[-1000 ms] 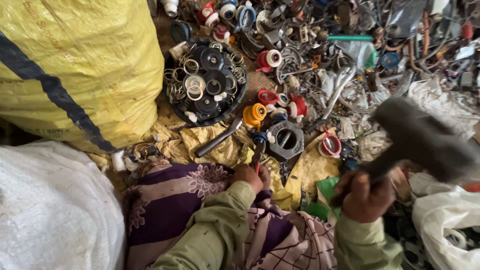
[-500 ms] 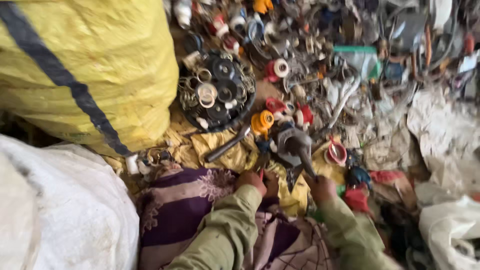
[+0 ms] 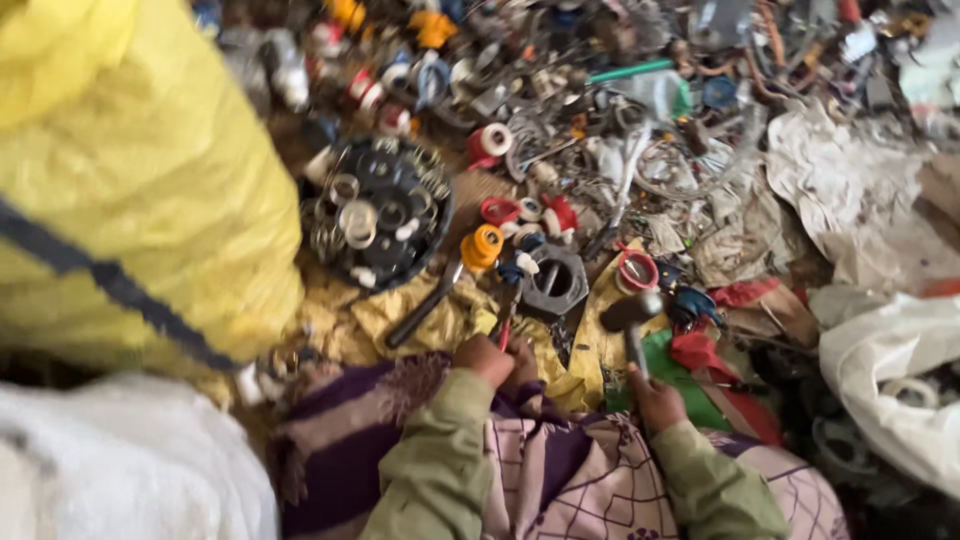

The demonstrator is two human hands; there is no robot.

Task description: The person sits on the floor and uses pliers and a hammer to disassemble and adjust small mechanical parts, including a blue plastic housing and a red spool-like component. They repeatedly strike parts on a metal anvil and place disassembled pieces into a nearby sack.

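1. The right hand point(image 3: 655, 398) is clenched round the lower end of a hammer point(image 3: 633, 322), whose handle rises nearly straight up the frame to a dark head lying crosswise just above the fist.
2. The left hand point(image 3: 492, 358) is closed on a slim red-handled tool point(image 3: 505, 325), probably pliers or a screwdriver; its shaft points up and slightly right toward a grey hexagonal metal block point(image 3: 555, 282).
3. The block sits up and to the left of the hammer head, near it but apart, with a dark hole through its middle. A small white-and-blue piece point(image 3: 520, 266) rests at its left edge, where the tool's tip appears to meet it.
4. The left hand lies nearer the block than the right; the hammer head hangs off to the block's right side, not over it.
5. Just left of the block stands an orange spool point(image 3: 484, 245), and beyond it a round black tray point(image 3: 440, 215) of rings and washers; a dark metal bar point(image 3: 425, 312) lies slantwise below the tray.
6. A yellow sack point(image 3: 130, 190) fills the left of the view, a white plastic bag point(image 3: 890, 380) the right.
7. Motion blur softens everything: the tool's tip, the exact contact with the block and the small scrap above cannot be made out, and both forearms are cut off by the bottom edge.
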